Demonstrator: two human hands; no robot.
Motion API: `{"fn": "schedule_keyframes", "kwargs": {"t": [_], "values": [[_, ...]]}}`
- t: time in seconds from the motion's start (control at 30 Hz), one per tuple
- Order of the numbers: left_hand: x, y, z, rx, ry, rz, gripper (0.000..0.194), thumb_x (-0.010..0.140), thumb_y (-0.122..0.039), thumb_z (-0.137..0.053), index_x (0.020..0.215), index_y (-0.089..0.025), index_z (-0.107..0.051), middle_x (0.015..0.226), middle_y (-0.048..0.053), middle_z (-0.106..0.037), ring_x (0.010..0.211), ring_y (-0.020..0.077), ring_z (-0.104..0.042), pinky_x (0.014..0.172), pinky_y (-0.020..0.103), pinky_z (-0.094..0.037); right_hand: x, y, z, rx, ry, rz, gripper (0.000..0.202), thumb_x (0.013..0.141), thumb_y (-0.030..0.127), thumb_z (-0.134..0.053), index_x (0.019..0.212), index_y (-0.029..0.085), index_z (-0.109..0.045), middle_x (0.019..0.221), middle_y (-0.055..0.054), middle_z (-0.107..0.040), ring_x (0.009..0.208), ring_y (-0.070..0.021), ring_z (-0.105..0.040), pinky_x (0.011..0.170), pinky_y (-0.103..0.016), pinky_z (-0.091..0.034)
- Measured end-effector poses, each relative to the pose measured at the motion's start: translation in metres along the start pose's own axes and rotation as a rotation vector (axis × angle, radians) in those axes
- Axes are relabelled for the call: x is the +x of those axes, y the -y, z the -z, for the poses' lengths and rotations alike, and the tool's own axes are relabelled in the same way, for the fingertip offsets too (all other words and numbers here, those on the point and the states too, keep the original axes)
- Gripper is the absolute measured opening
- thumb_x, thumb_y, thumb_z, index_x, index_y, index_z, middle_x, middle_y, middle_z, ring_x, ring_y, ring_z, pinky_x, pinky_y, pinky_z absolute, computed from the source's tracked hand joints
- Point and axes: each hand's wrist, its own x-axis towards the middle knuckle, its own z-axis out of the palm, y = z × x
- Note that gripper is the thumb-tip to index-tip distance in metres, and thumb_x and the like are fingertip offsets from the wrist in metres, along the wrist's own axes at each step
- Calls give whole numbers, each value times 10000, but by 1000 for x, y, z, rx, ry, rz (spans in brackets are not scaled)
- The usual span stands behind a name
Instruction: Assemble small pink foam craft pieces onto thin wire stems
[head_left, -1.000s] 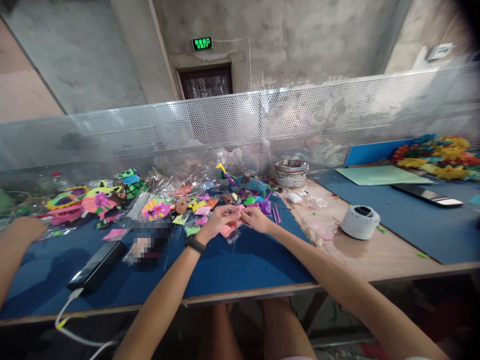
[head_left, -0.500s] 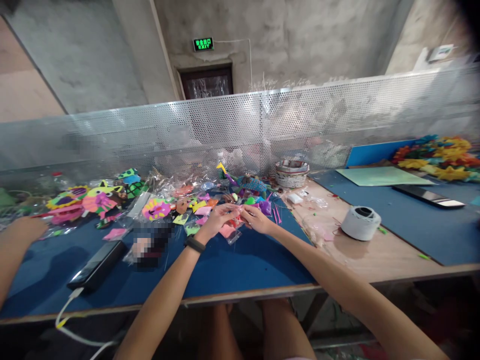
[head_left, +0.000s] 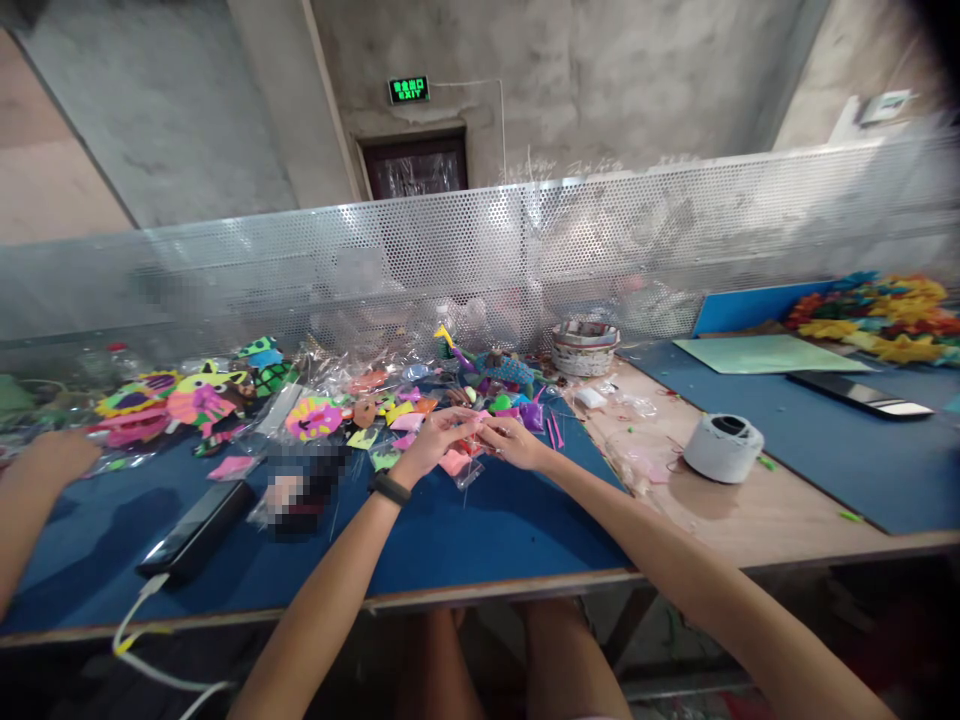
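My left hand (head_left: 436, 438) and my right hand (head_left: 517, 442) meet fingertip to fingertip over the blue table mat. Between their pinched fingers is a small pink piece (head_left: 481, 419), soft-looking like modelling clay; its exact shape is too small to tell. Just beneath the fingers lie clear plastic packets (head_left: 459, 464) with pink and red material inside. Beyond and to the left of my hands are several more coloured packets, yellow, green and pink. Purple pieces (head_left: 553, 430) lie right of my right hand.
Decorated animal figures (head_left: 201, 398) crowd the left side, near a co-worker's hand (head_left: 64, 458). A black power bank (head_left: 196, 530) with a white cable lies in front. Toward the right are a woven basket (head_left: 585, 350), a white roll (head_left: 724, 448), a phone (head_left: 859, 395) and a green sheet (head_left: 772, 353).
My hands stay together at the same spot, with only slight finger movement around the pink piece. The co-worker's hand at the left has shifted slightly.
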Motion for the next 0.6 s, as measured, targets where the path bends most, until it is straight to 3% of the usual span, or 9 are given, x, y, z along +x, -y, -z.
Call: {"fn": "schedule_keyframes", "kwargs": {"t": [0.23,0.43,0.6], "values": [[1,2,1,-11,-7,11,427,704,-419,-824,1023,-163,-701,888,40,-733,590,114,-642,510,220,-514,0,0,2,-171,-130,76,501,986,596,-392,778,165,-539,709,-2,-525,650,-121,-456,601,-235,-365],[1,1,0,0,-9,17,434,697,-416,-827,1023,-163,-692,821,20,-715,577,124,-653,507,223,-501,-1,-1,3,-218,-113,60,549,992,599,-371,746,157,-585,667,-6,-565,629,-125,-484,600,-236,-367],[0,-1,0,24,0,12,400,726,-404,-811,1021,-164,-688,761,10,-702,578,129,-657,509,215,-491,-1,-2,0,-104,-46,-57,652,996,630,-305,666,152,-600,583,-20,-579,543,-120,-507,554,-238,-380]]}}
